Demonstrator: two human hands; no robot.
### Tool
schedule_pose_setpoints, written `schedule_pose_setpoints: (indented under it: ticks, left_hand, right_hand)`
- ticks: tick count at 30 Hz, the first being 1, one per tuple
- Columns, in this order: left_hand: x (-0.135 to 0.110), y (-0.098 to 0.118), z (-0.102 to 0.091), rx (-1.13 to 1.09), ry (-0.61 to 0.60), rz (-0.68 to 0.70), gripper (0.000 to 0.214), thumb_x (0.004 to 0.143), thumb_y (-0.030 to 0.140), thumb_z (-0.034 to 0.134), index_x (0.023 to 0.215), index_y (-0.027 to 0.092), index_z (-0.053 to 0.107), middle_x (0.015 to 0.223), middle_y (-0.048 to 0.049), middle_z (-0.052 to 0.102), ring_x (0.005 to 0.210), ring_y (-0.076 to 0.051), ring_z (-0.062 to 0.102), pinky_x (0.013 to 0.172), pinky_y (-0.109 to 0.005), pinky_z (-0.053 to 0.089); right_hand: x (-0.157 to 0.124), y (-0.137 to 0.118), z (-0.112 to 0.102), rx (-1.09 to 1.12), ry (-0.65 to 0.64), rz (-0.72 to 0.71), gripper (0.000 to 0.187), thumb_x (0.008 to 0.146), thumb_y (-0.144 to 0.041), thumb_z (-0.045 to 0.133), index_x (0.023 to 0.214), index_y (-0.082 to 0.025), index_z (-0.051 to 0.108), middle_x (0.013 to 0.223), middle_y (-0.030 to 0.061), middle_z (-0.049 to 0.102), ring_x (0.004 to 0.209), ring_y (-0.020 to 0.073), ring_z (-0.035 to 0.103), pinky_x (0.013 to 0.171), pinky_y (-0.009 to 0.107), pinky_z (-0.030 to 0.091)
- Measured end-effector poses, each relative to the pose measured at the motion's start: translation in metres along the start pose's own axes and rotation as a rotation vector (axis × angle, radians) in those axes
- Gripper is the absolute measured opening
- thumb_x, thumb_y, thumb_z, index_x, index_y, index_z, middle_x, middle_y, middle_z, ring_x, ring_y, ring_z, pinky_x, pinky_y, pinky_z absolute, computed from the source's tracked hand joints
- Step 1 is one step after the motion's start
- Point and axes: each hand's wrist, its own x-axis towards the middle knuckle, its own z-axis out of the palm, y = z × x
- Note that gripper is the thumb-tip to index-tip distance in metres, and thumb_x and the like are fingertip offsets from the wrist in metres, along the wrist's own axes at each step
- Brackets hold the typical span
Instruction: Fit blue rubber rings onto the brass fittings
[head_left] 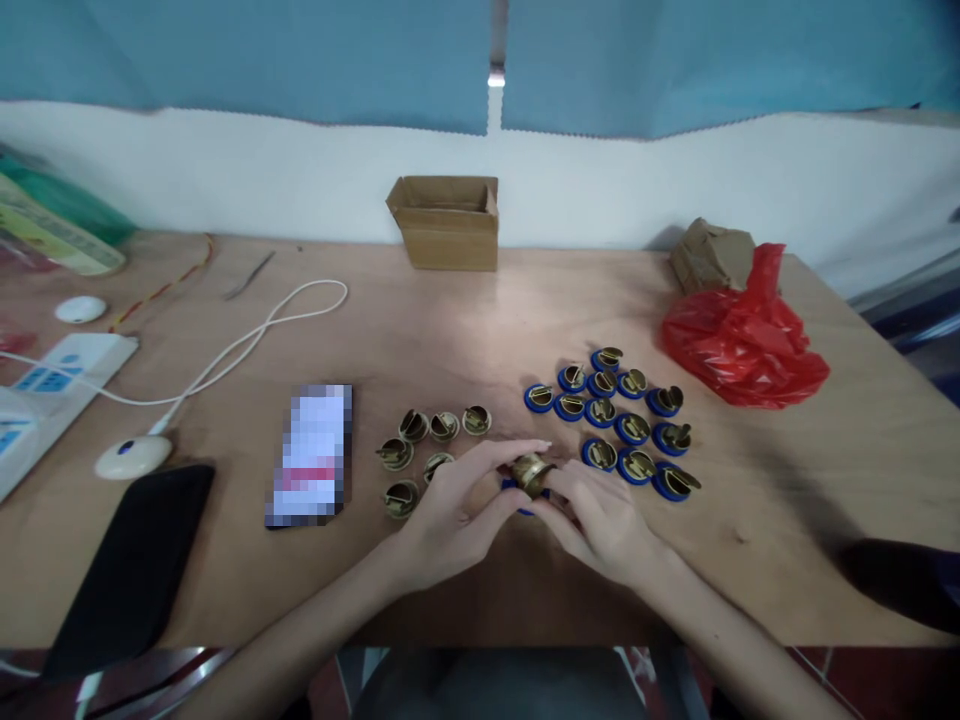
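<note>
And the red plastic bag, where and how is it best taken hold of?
Probably by the upright neck of the red plastic bag, from above: it rises narrow over the wider, bulging body, while the crumpled brown package sits close behind, making that side awkward.

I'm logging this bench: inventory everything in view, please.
Blue-rimmed pieces: 13, brass, centre-right
Pale-rimmed pieces: 6 visible, brass, centre-left
Held piece: 1, brass, front
Half-hidden item: 1, blue, front
Carton: 1, brown, back middle
Crumpled package: 1, brown, back right
Bag: 1, red, right
Phone: 1, dark-edged, centre-left
Slab: 1, black, front left
Cables: count unclear, white, left
Rounded devices: 2, white, left
Power strip: 1, white, left
Packet: 1, green-yellow, back left
Cord: 1, red-yellow, back left
Thin strip: 1, grey, back left
Object: 1, dark, unclear, right edge
Curtains: 2, blue, back
Table: 1, brown, beneath
Left grip: 1, bare, front
Right grip: 1, bare, front
</note>
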Motion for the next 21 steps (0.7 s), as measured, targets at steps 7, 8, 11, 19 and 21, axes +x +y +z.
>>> schedule_pose_setpoints:
  ticks: [7,8,11,19,21]
  left_hand:
    - [-0.001,-0.002,0.001,0.035,-0.034,0.007,0.049,0.092,0.008,0.056,0.137,0.027,0.054,0.128,-0.0053,0.068,0.119,-0.019,0.064,0.105,-0.036,0.051]
    - [-0.001,-0.002,0.001,0.040,-0.031,0.021,0.050,0.092,0.007,0.056,0.137,0.027,0.054,0.128,-0.0054,0.069,0.119,-0.019,0.064,0.105,-0.036,0.051]
    - [0.001,-0.003,0.002,0.041,-0.015,0.073,0.047,0.092,0.007,0.056,0.135,0.026,0.055,0.128,-0.0063,0.069,0.121,-0.020,0.063,0.105,-0.037,0.051]
    - [0.002,-0.004,0.009,0.191,0.036,0.295,0.035,0.094,0.008,0.060,0.126,0.021,0.059,0.129,-0.0114,0.069,0.118,-0.021,0.065,0.100,-0.041,0.055]
    - [0.001,-0.004,0.011,0.218,0.036,0.327,0.036,0.094,0.006,0.057,0.128,0.018,0.057,0.131,-0.0138,0.067,0.121,-0.021,0.063,0.101,-0.040,0.055]
  right_hand:
    - [-0.003,0.000,0.000,0.106,-0.007,0.039,0.010,0.097,-0.023,0.060,0.095,-0.023,0.050,0.067,-0.0034,0.060,0.053,0.0132,0.056,0.050,0.025,0.043]
    - [-0.003,-0.001,-0.001,0.134,-0.007,0.055,0.011,0.097,-0.023,0.060,0.095,-0.023,0.050,0.066,-0.0040,0.059,0.053,0.0130,0.055,0.049,0.025,0.043]
    - [-0.002,-0.003,-0.005,0.183,-0.009,0.078,0.005,0.098,-0.018,0.056,0.098,-0.022,0.053,0.072,-0.0013,0.064,0.059,0.0134,0.059,0.053,0.025,0.046]
    - [0.004,-0.004,-0.004,0.239,0.007,0.115,0.022,0.091,-0.011,0.053,0.074,-0.023,0.044,0.064,-0.0037,0.042,0.060,0.0138,0.046,0.053,0.026,0.038]
    - [0.004,-0.004,-0.002,0.238,0.013,0.109,0.026,0.089,-0.010,0.053,0.071,-0.024,0.039,0.064,-0.0040,0.037,0.061,0.0135,0.042,0.052,0.026,0.034]
